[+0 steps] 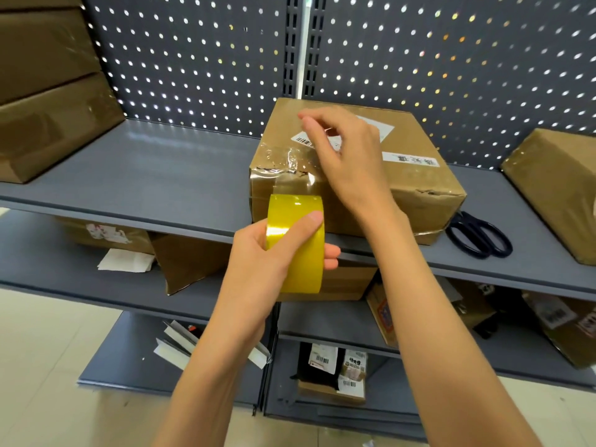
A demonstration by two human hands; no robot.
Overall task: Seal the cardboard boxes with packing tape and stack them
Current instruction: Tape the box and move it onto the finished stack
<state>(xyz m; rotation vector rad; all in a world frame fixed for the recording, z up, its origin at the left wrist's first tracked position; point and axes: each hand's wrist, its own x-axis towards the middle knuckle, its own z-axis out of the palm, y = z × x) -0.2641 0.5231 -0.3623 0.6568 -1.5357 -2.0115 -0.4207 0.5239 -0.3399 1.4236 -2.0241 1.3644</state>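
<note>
Cardboard boxes are spread across a grey metal shelf unit (180,175) backed by a pegboard panel (193,59). Two large boxes (48,91) are stacked one on the other at the far left of the upper shelf, and another box (558,188) is seen at the right edge, partly cut off. The box being sealed (416,188) is set near the middle of that shelf, at its front edge; white labels are stuck on its top, and wrinkled clear tape (283,159) is laid over its near left corner. More boxes and loose papers are kept on the lower shelves, half hidden.

A roll of yellow packing tape (298,243) is held in front of the middle box, level with the shelf edge, by the left hand (258,259): the thumb is pressed along the roll's outer face and the fingers are curled round its far side, only their tips being seen. A clear strip is drawn up from the roll to the box's front face. The right hand (345,156) is raised over the box's top near the left corner, with thumb and forefinger brought together in a pinch; what is pinched cannot be told. Black scissors (480,235) are laid flat on the shelf just beside the box's right side.
</note>
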